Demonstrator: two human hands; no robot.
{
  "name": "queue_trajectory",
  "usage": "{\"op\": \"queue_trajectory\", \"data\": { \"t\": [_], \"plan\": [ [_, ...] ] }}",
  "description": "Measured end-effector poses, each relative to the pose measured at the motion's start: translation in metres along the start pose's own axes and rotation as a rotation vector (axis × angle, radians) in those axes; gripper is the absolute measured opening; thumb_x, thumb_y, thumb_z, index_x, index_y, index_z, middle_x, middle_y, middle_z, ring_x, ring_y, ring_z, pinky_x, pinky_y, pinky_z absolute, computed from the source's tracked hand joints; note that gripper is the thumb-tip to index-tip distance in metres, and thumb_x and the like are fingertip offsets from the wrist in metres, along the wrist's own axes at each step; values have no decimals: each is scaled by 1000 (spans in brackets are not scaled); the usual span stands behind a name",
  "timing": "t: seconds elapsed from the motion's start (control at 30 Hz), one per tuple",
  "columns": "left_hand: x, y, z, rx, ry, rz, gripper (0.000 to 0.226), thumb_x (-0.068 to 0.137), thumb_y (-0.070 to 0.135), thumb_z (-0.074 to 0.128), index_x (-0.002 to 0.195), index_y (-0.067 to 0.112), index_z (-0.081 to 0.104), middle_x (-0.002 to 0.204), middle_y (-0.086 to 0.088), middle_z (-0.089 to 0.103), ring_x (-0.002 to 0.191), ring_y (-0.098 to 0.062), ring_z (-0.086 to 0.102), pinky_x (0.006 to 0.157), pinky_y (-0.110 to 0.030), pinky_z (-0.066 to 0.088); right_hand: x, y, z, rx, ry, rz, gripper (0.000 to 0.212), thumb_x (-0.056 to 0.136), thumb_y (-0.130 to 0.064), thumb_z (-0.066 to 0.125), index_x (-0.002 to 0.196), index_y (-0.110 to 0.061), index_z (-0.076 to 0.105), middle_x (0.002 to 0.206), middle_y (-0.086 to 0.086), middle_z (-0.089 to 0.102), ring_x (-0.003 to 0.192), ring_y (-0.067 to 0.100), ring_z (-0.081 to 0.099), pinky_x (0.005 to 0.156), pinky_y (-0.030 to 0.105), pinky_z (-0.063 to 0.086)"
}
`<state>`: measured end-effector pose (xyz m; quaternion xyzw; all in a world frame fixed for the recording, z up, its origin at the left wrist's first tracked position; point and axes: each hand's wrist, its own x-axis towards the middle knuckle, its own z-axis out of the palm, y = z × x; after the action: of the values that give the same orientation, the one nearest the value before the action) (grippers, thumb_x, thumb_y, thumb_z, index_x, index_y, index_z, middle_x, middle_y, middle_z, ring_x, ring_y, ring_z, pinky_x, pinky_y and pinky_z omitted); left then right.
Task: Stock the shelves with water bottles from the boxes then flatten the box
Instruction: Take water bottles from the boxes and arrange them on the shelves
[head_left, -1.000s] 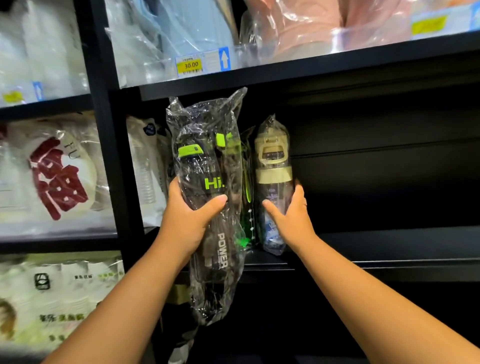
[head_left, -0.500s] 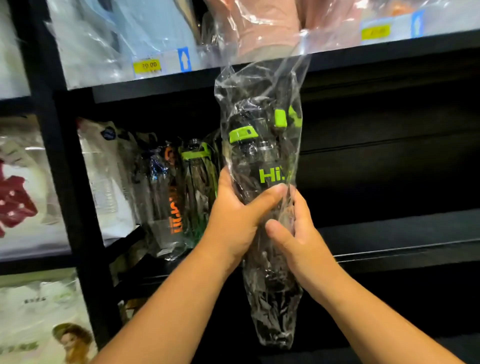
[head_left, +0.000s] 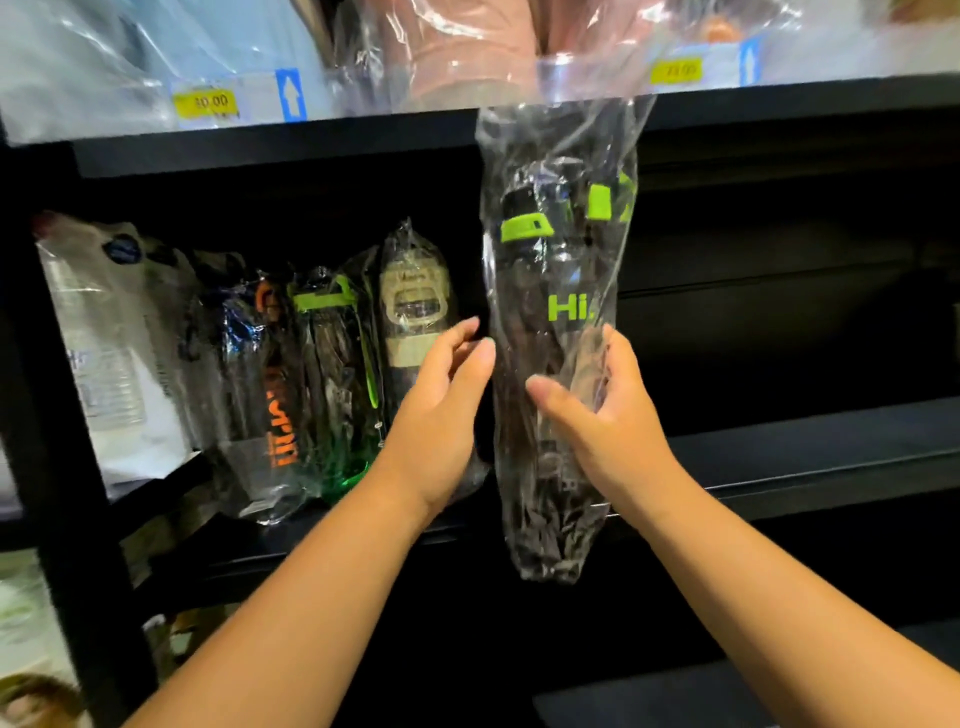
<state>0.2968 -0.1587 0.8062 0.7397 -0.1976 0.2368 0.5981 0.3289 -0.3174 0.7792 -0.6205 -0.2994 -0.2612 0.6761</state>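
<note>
Green-lidded water bottle (head_left: 550, 322), sealed in a clear plastic bag with "Hi." printed in green on its side, is held upright in the air in front of the black middle shelf (head_left: 789, 457). Its bagged base hangs below the shelf's front edge, and the loose top of the bag reaches the upper shelf (head_left: 311, 140). The right hand (head_left: 602, 415) grips it low on the body, fingers curled behind the bag and thumb across the front. The left hand (head_left: 441, 410) is just beside the bottle's left side, fingers relaxed. I cannot tell whether its thumb touches the plastic. To the left, 3 bagged bottles stand in a row on the same shelf: an orange-lettered bottle (head_left: 278, 415), a green-strapped bottle (head_left: 332, 395) and a beige-lidded bottle (head_left: 415, 312), the last partly behind the left hand. Further left sits a white packet (head_left: 114, 364). On the upper shelf's edge a yellow price tag (head_left: 208, 101) sits beside a blue arrow label (head_left: 291, 96).
</note>
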Motion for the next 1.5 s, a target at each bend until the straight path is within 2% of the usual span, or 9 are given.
{"op": "queue_trajectory", "data": {
  "t": [0.07, 0.17, 0.27, 0.37, 0.63, 0.9, 1.03, 1.27, 1.5],
  "plan": [
    [-8, -14, -8, 97, 80, 56, 18, 99, 42, 54, 117, 42, 59, 121, 14, 61, 107, 11, 56, 95, -17, 41, 12, -1, -4, -34, 29, -25, 81, 76, -37, 75, 143, -23, 31, 125, -24, 53, 107, -20, 54, 86, 1, 41],
    [-16, -45, -24, 390, 81, 134, 16, 95, 24, 65, 98, 39, 62, 104, 14, 64, 92, 9, 58, 80, -9, 42, 25, 7, -4, -90, 62, -34, 83, 77, -40, 75, 144, -30, 26, 123, -29, 48, 106, -24, 50, 84, -1, 40],
    [-23, -72, -38, 721, -8, 181, 4, 90, 42, 61, 94, 42, 60, 96, 21, 62, 92, 3, 59, 81, -16, 45, 31, 23, 0, -147, 78, -35, 81, 82, -34, 77, 142, -33, 23, 123, -28, 46, 109, -21, 47, 84, -2, 39],
    [-30, -91, -45, 887, -50, 166, 23, 86, 53, 48, 97, 40, 64, 91, 24, 59, 90, 2, 58, 80, -20, 45, 31, 39, 5, -165, 72, 2, 82, 83, -29, 77, 143, -32, 21, 121, -29, 45, 105, -20, 47, 81, -4, 37],
    [-34, -101, -38, 922, 14, 115, 25, 85, 51, 45, 95, 38, 64, 90, 21, 57, 86, -1, 58, 76, -29, 51, 35, 80, 18, -235, 5, 197, 98, 84, -46, 74, 155, -27, 9, 155, 1, 32, 136, 17, 39, 102, 25, 31],
    [-34, -105, -37, 1006, 46, 97, 5, 94, 40, 57, 97, 40, 61, 91, 20, 55, 85, -4, 56, 71, -31, 51, 41, 91, 25, -256, -82, 262, 104, 84, -44, 74, 155, -26, 1, 159, 0, 22, 142, 19, 32, 112, 32, 30],
    [-34, -104, -35, 1019, 59, 85, 8, 94, 41, 55, 98, 39, 62, 91, 18, 55, 84, -4, 55, 71, -31, 50, 38, 95, 26, -288, -126, 312, 114, 63, -72, 73, 151, -34, 11, 152, 2, 38, 136, 23, 42, 113, 47, 37],
    [-35, -103, -37, 1021, 39, 59, 10, 95, 40, 54, 102, 39, 62, 93, 17, 55, 83, -3, 53, 68, -26, 45, 41, 102, 27, -375, -129, 353, 121, 51, -90, 63, 147, -30, 20, 146, 1, 44, 132, 26, 45, 107, 51, 41],
    [-40, -102, -38, 996, 58, 56, 9, 94, 38, 56, 102, 39, 62, 95, 20, 54, 85, -1, 53, 71, -26, 46, 33, 82, 21, -372, -129, 392, 116, 66, -69, 75, 153, -34, 7, 155, 3, 35, 140, 28, 37, 113, 50, 36]
  ]
}}
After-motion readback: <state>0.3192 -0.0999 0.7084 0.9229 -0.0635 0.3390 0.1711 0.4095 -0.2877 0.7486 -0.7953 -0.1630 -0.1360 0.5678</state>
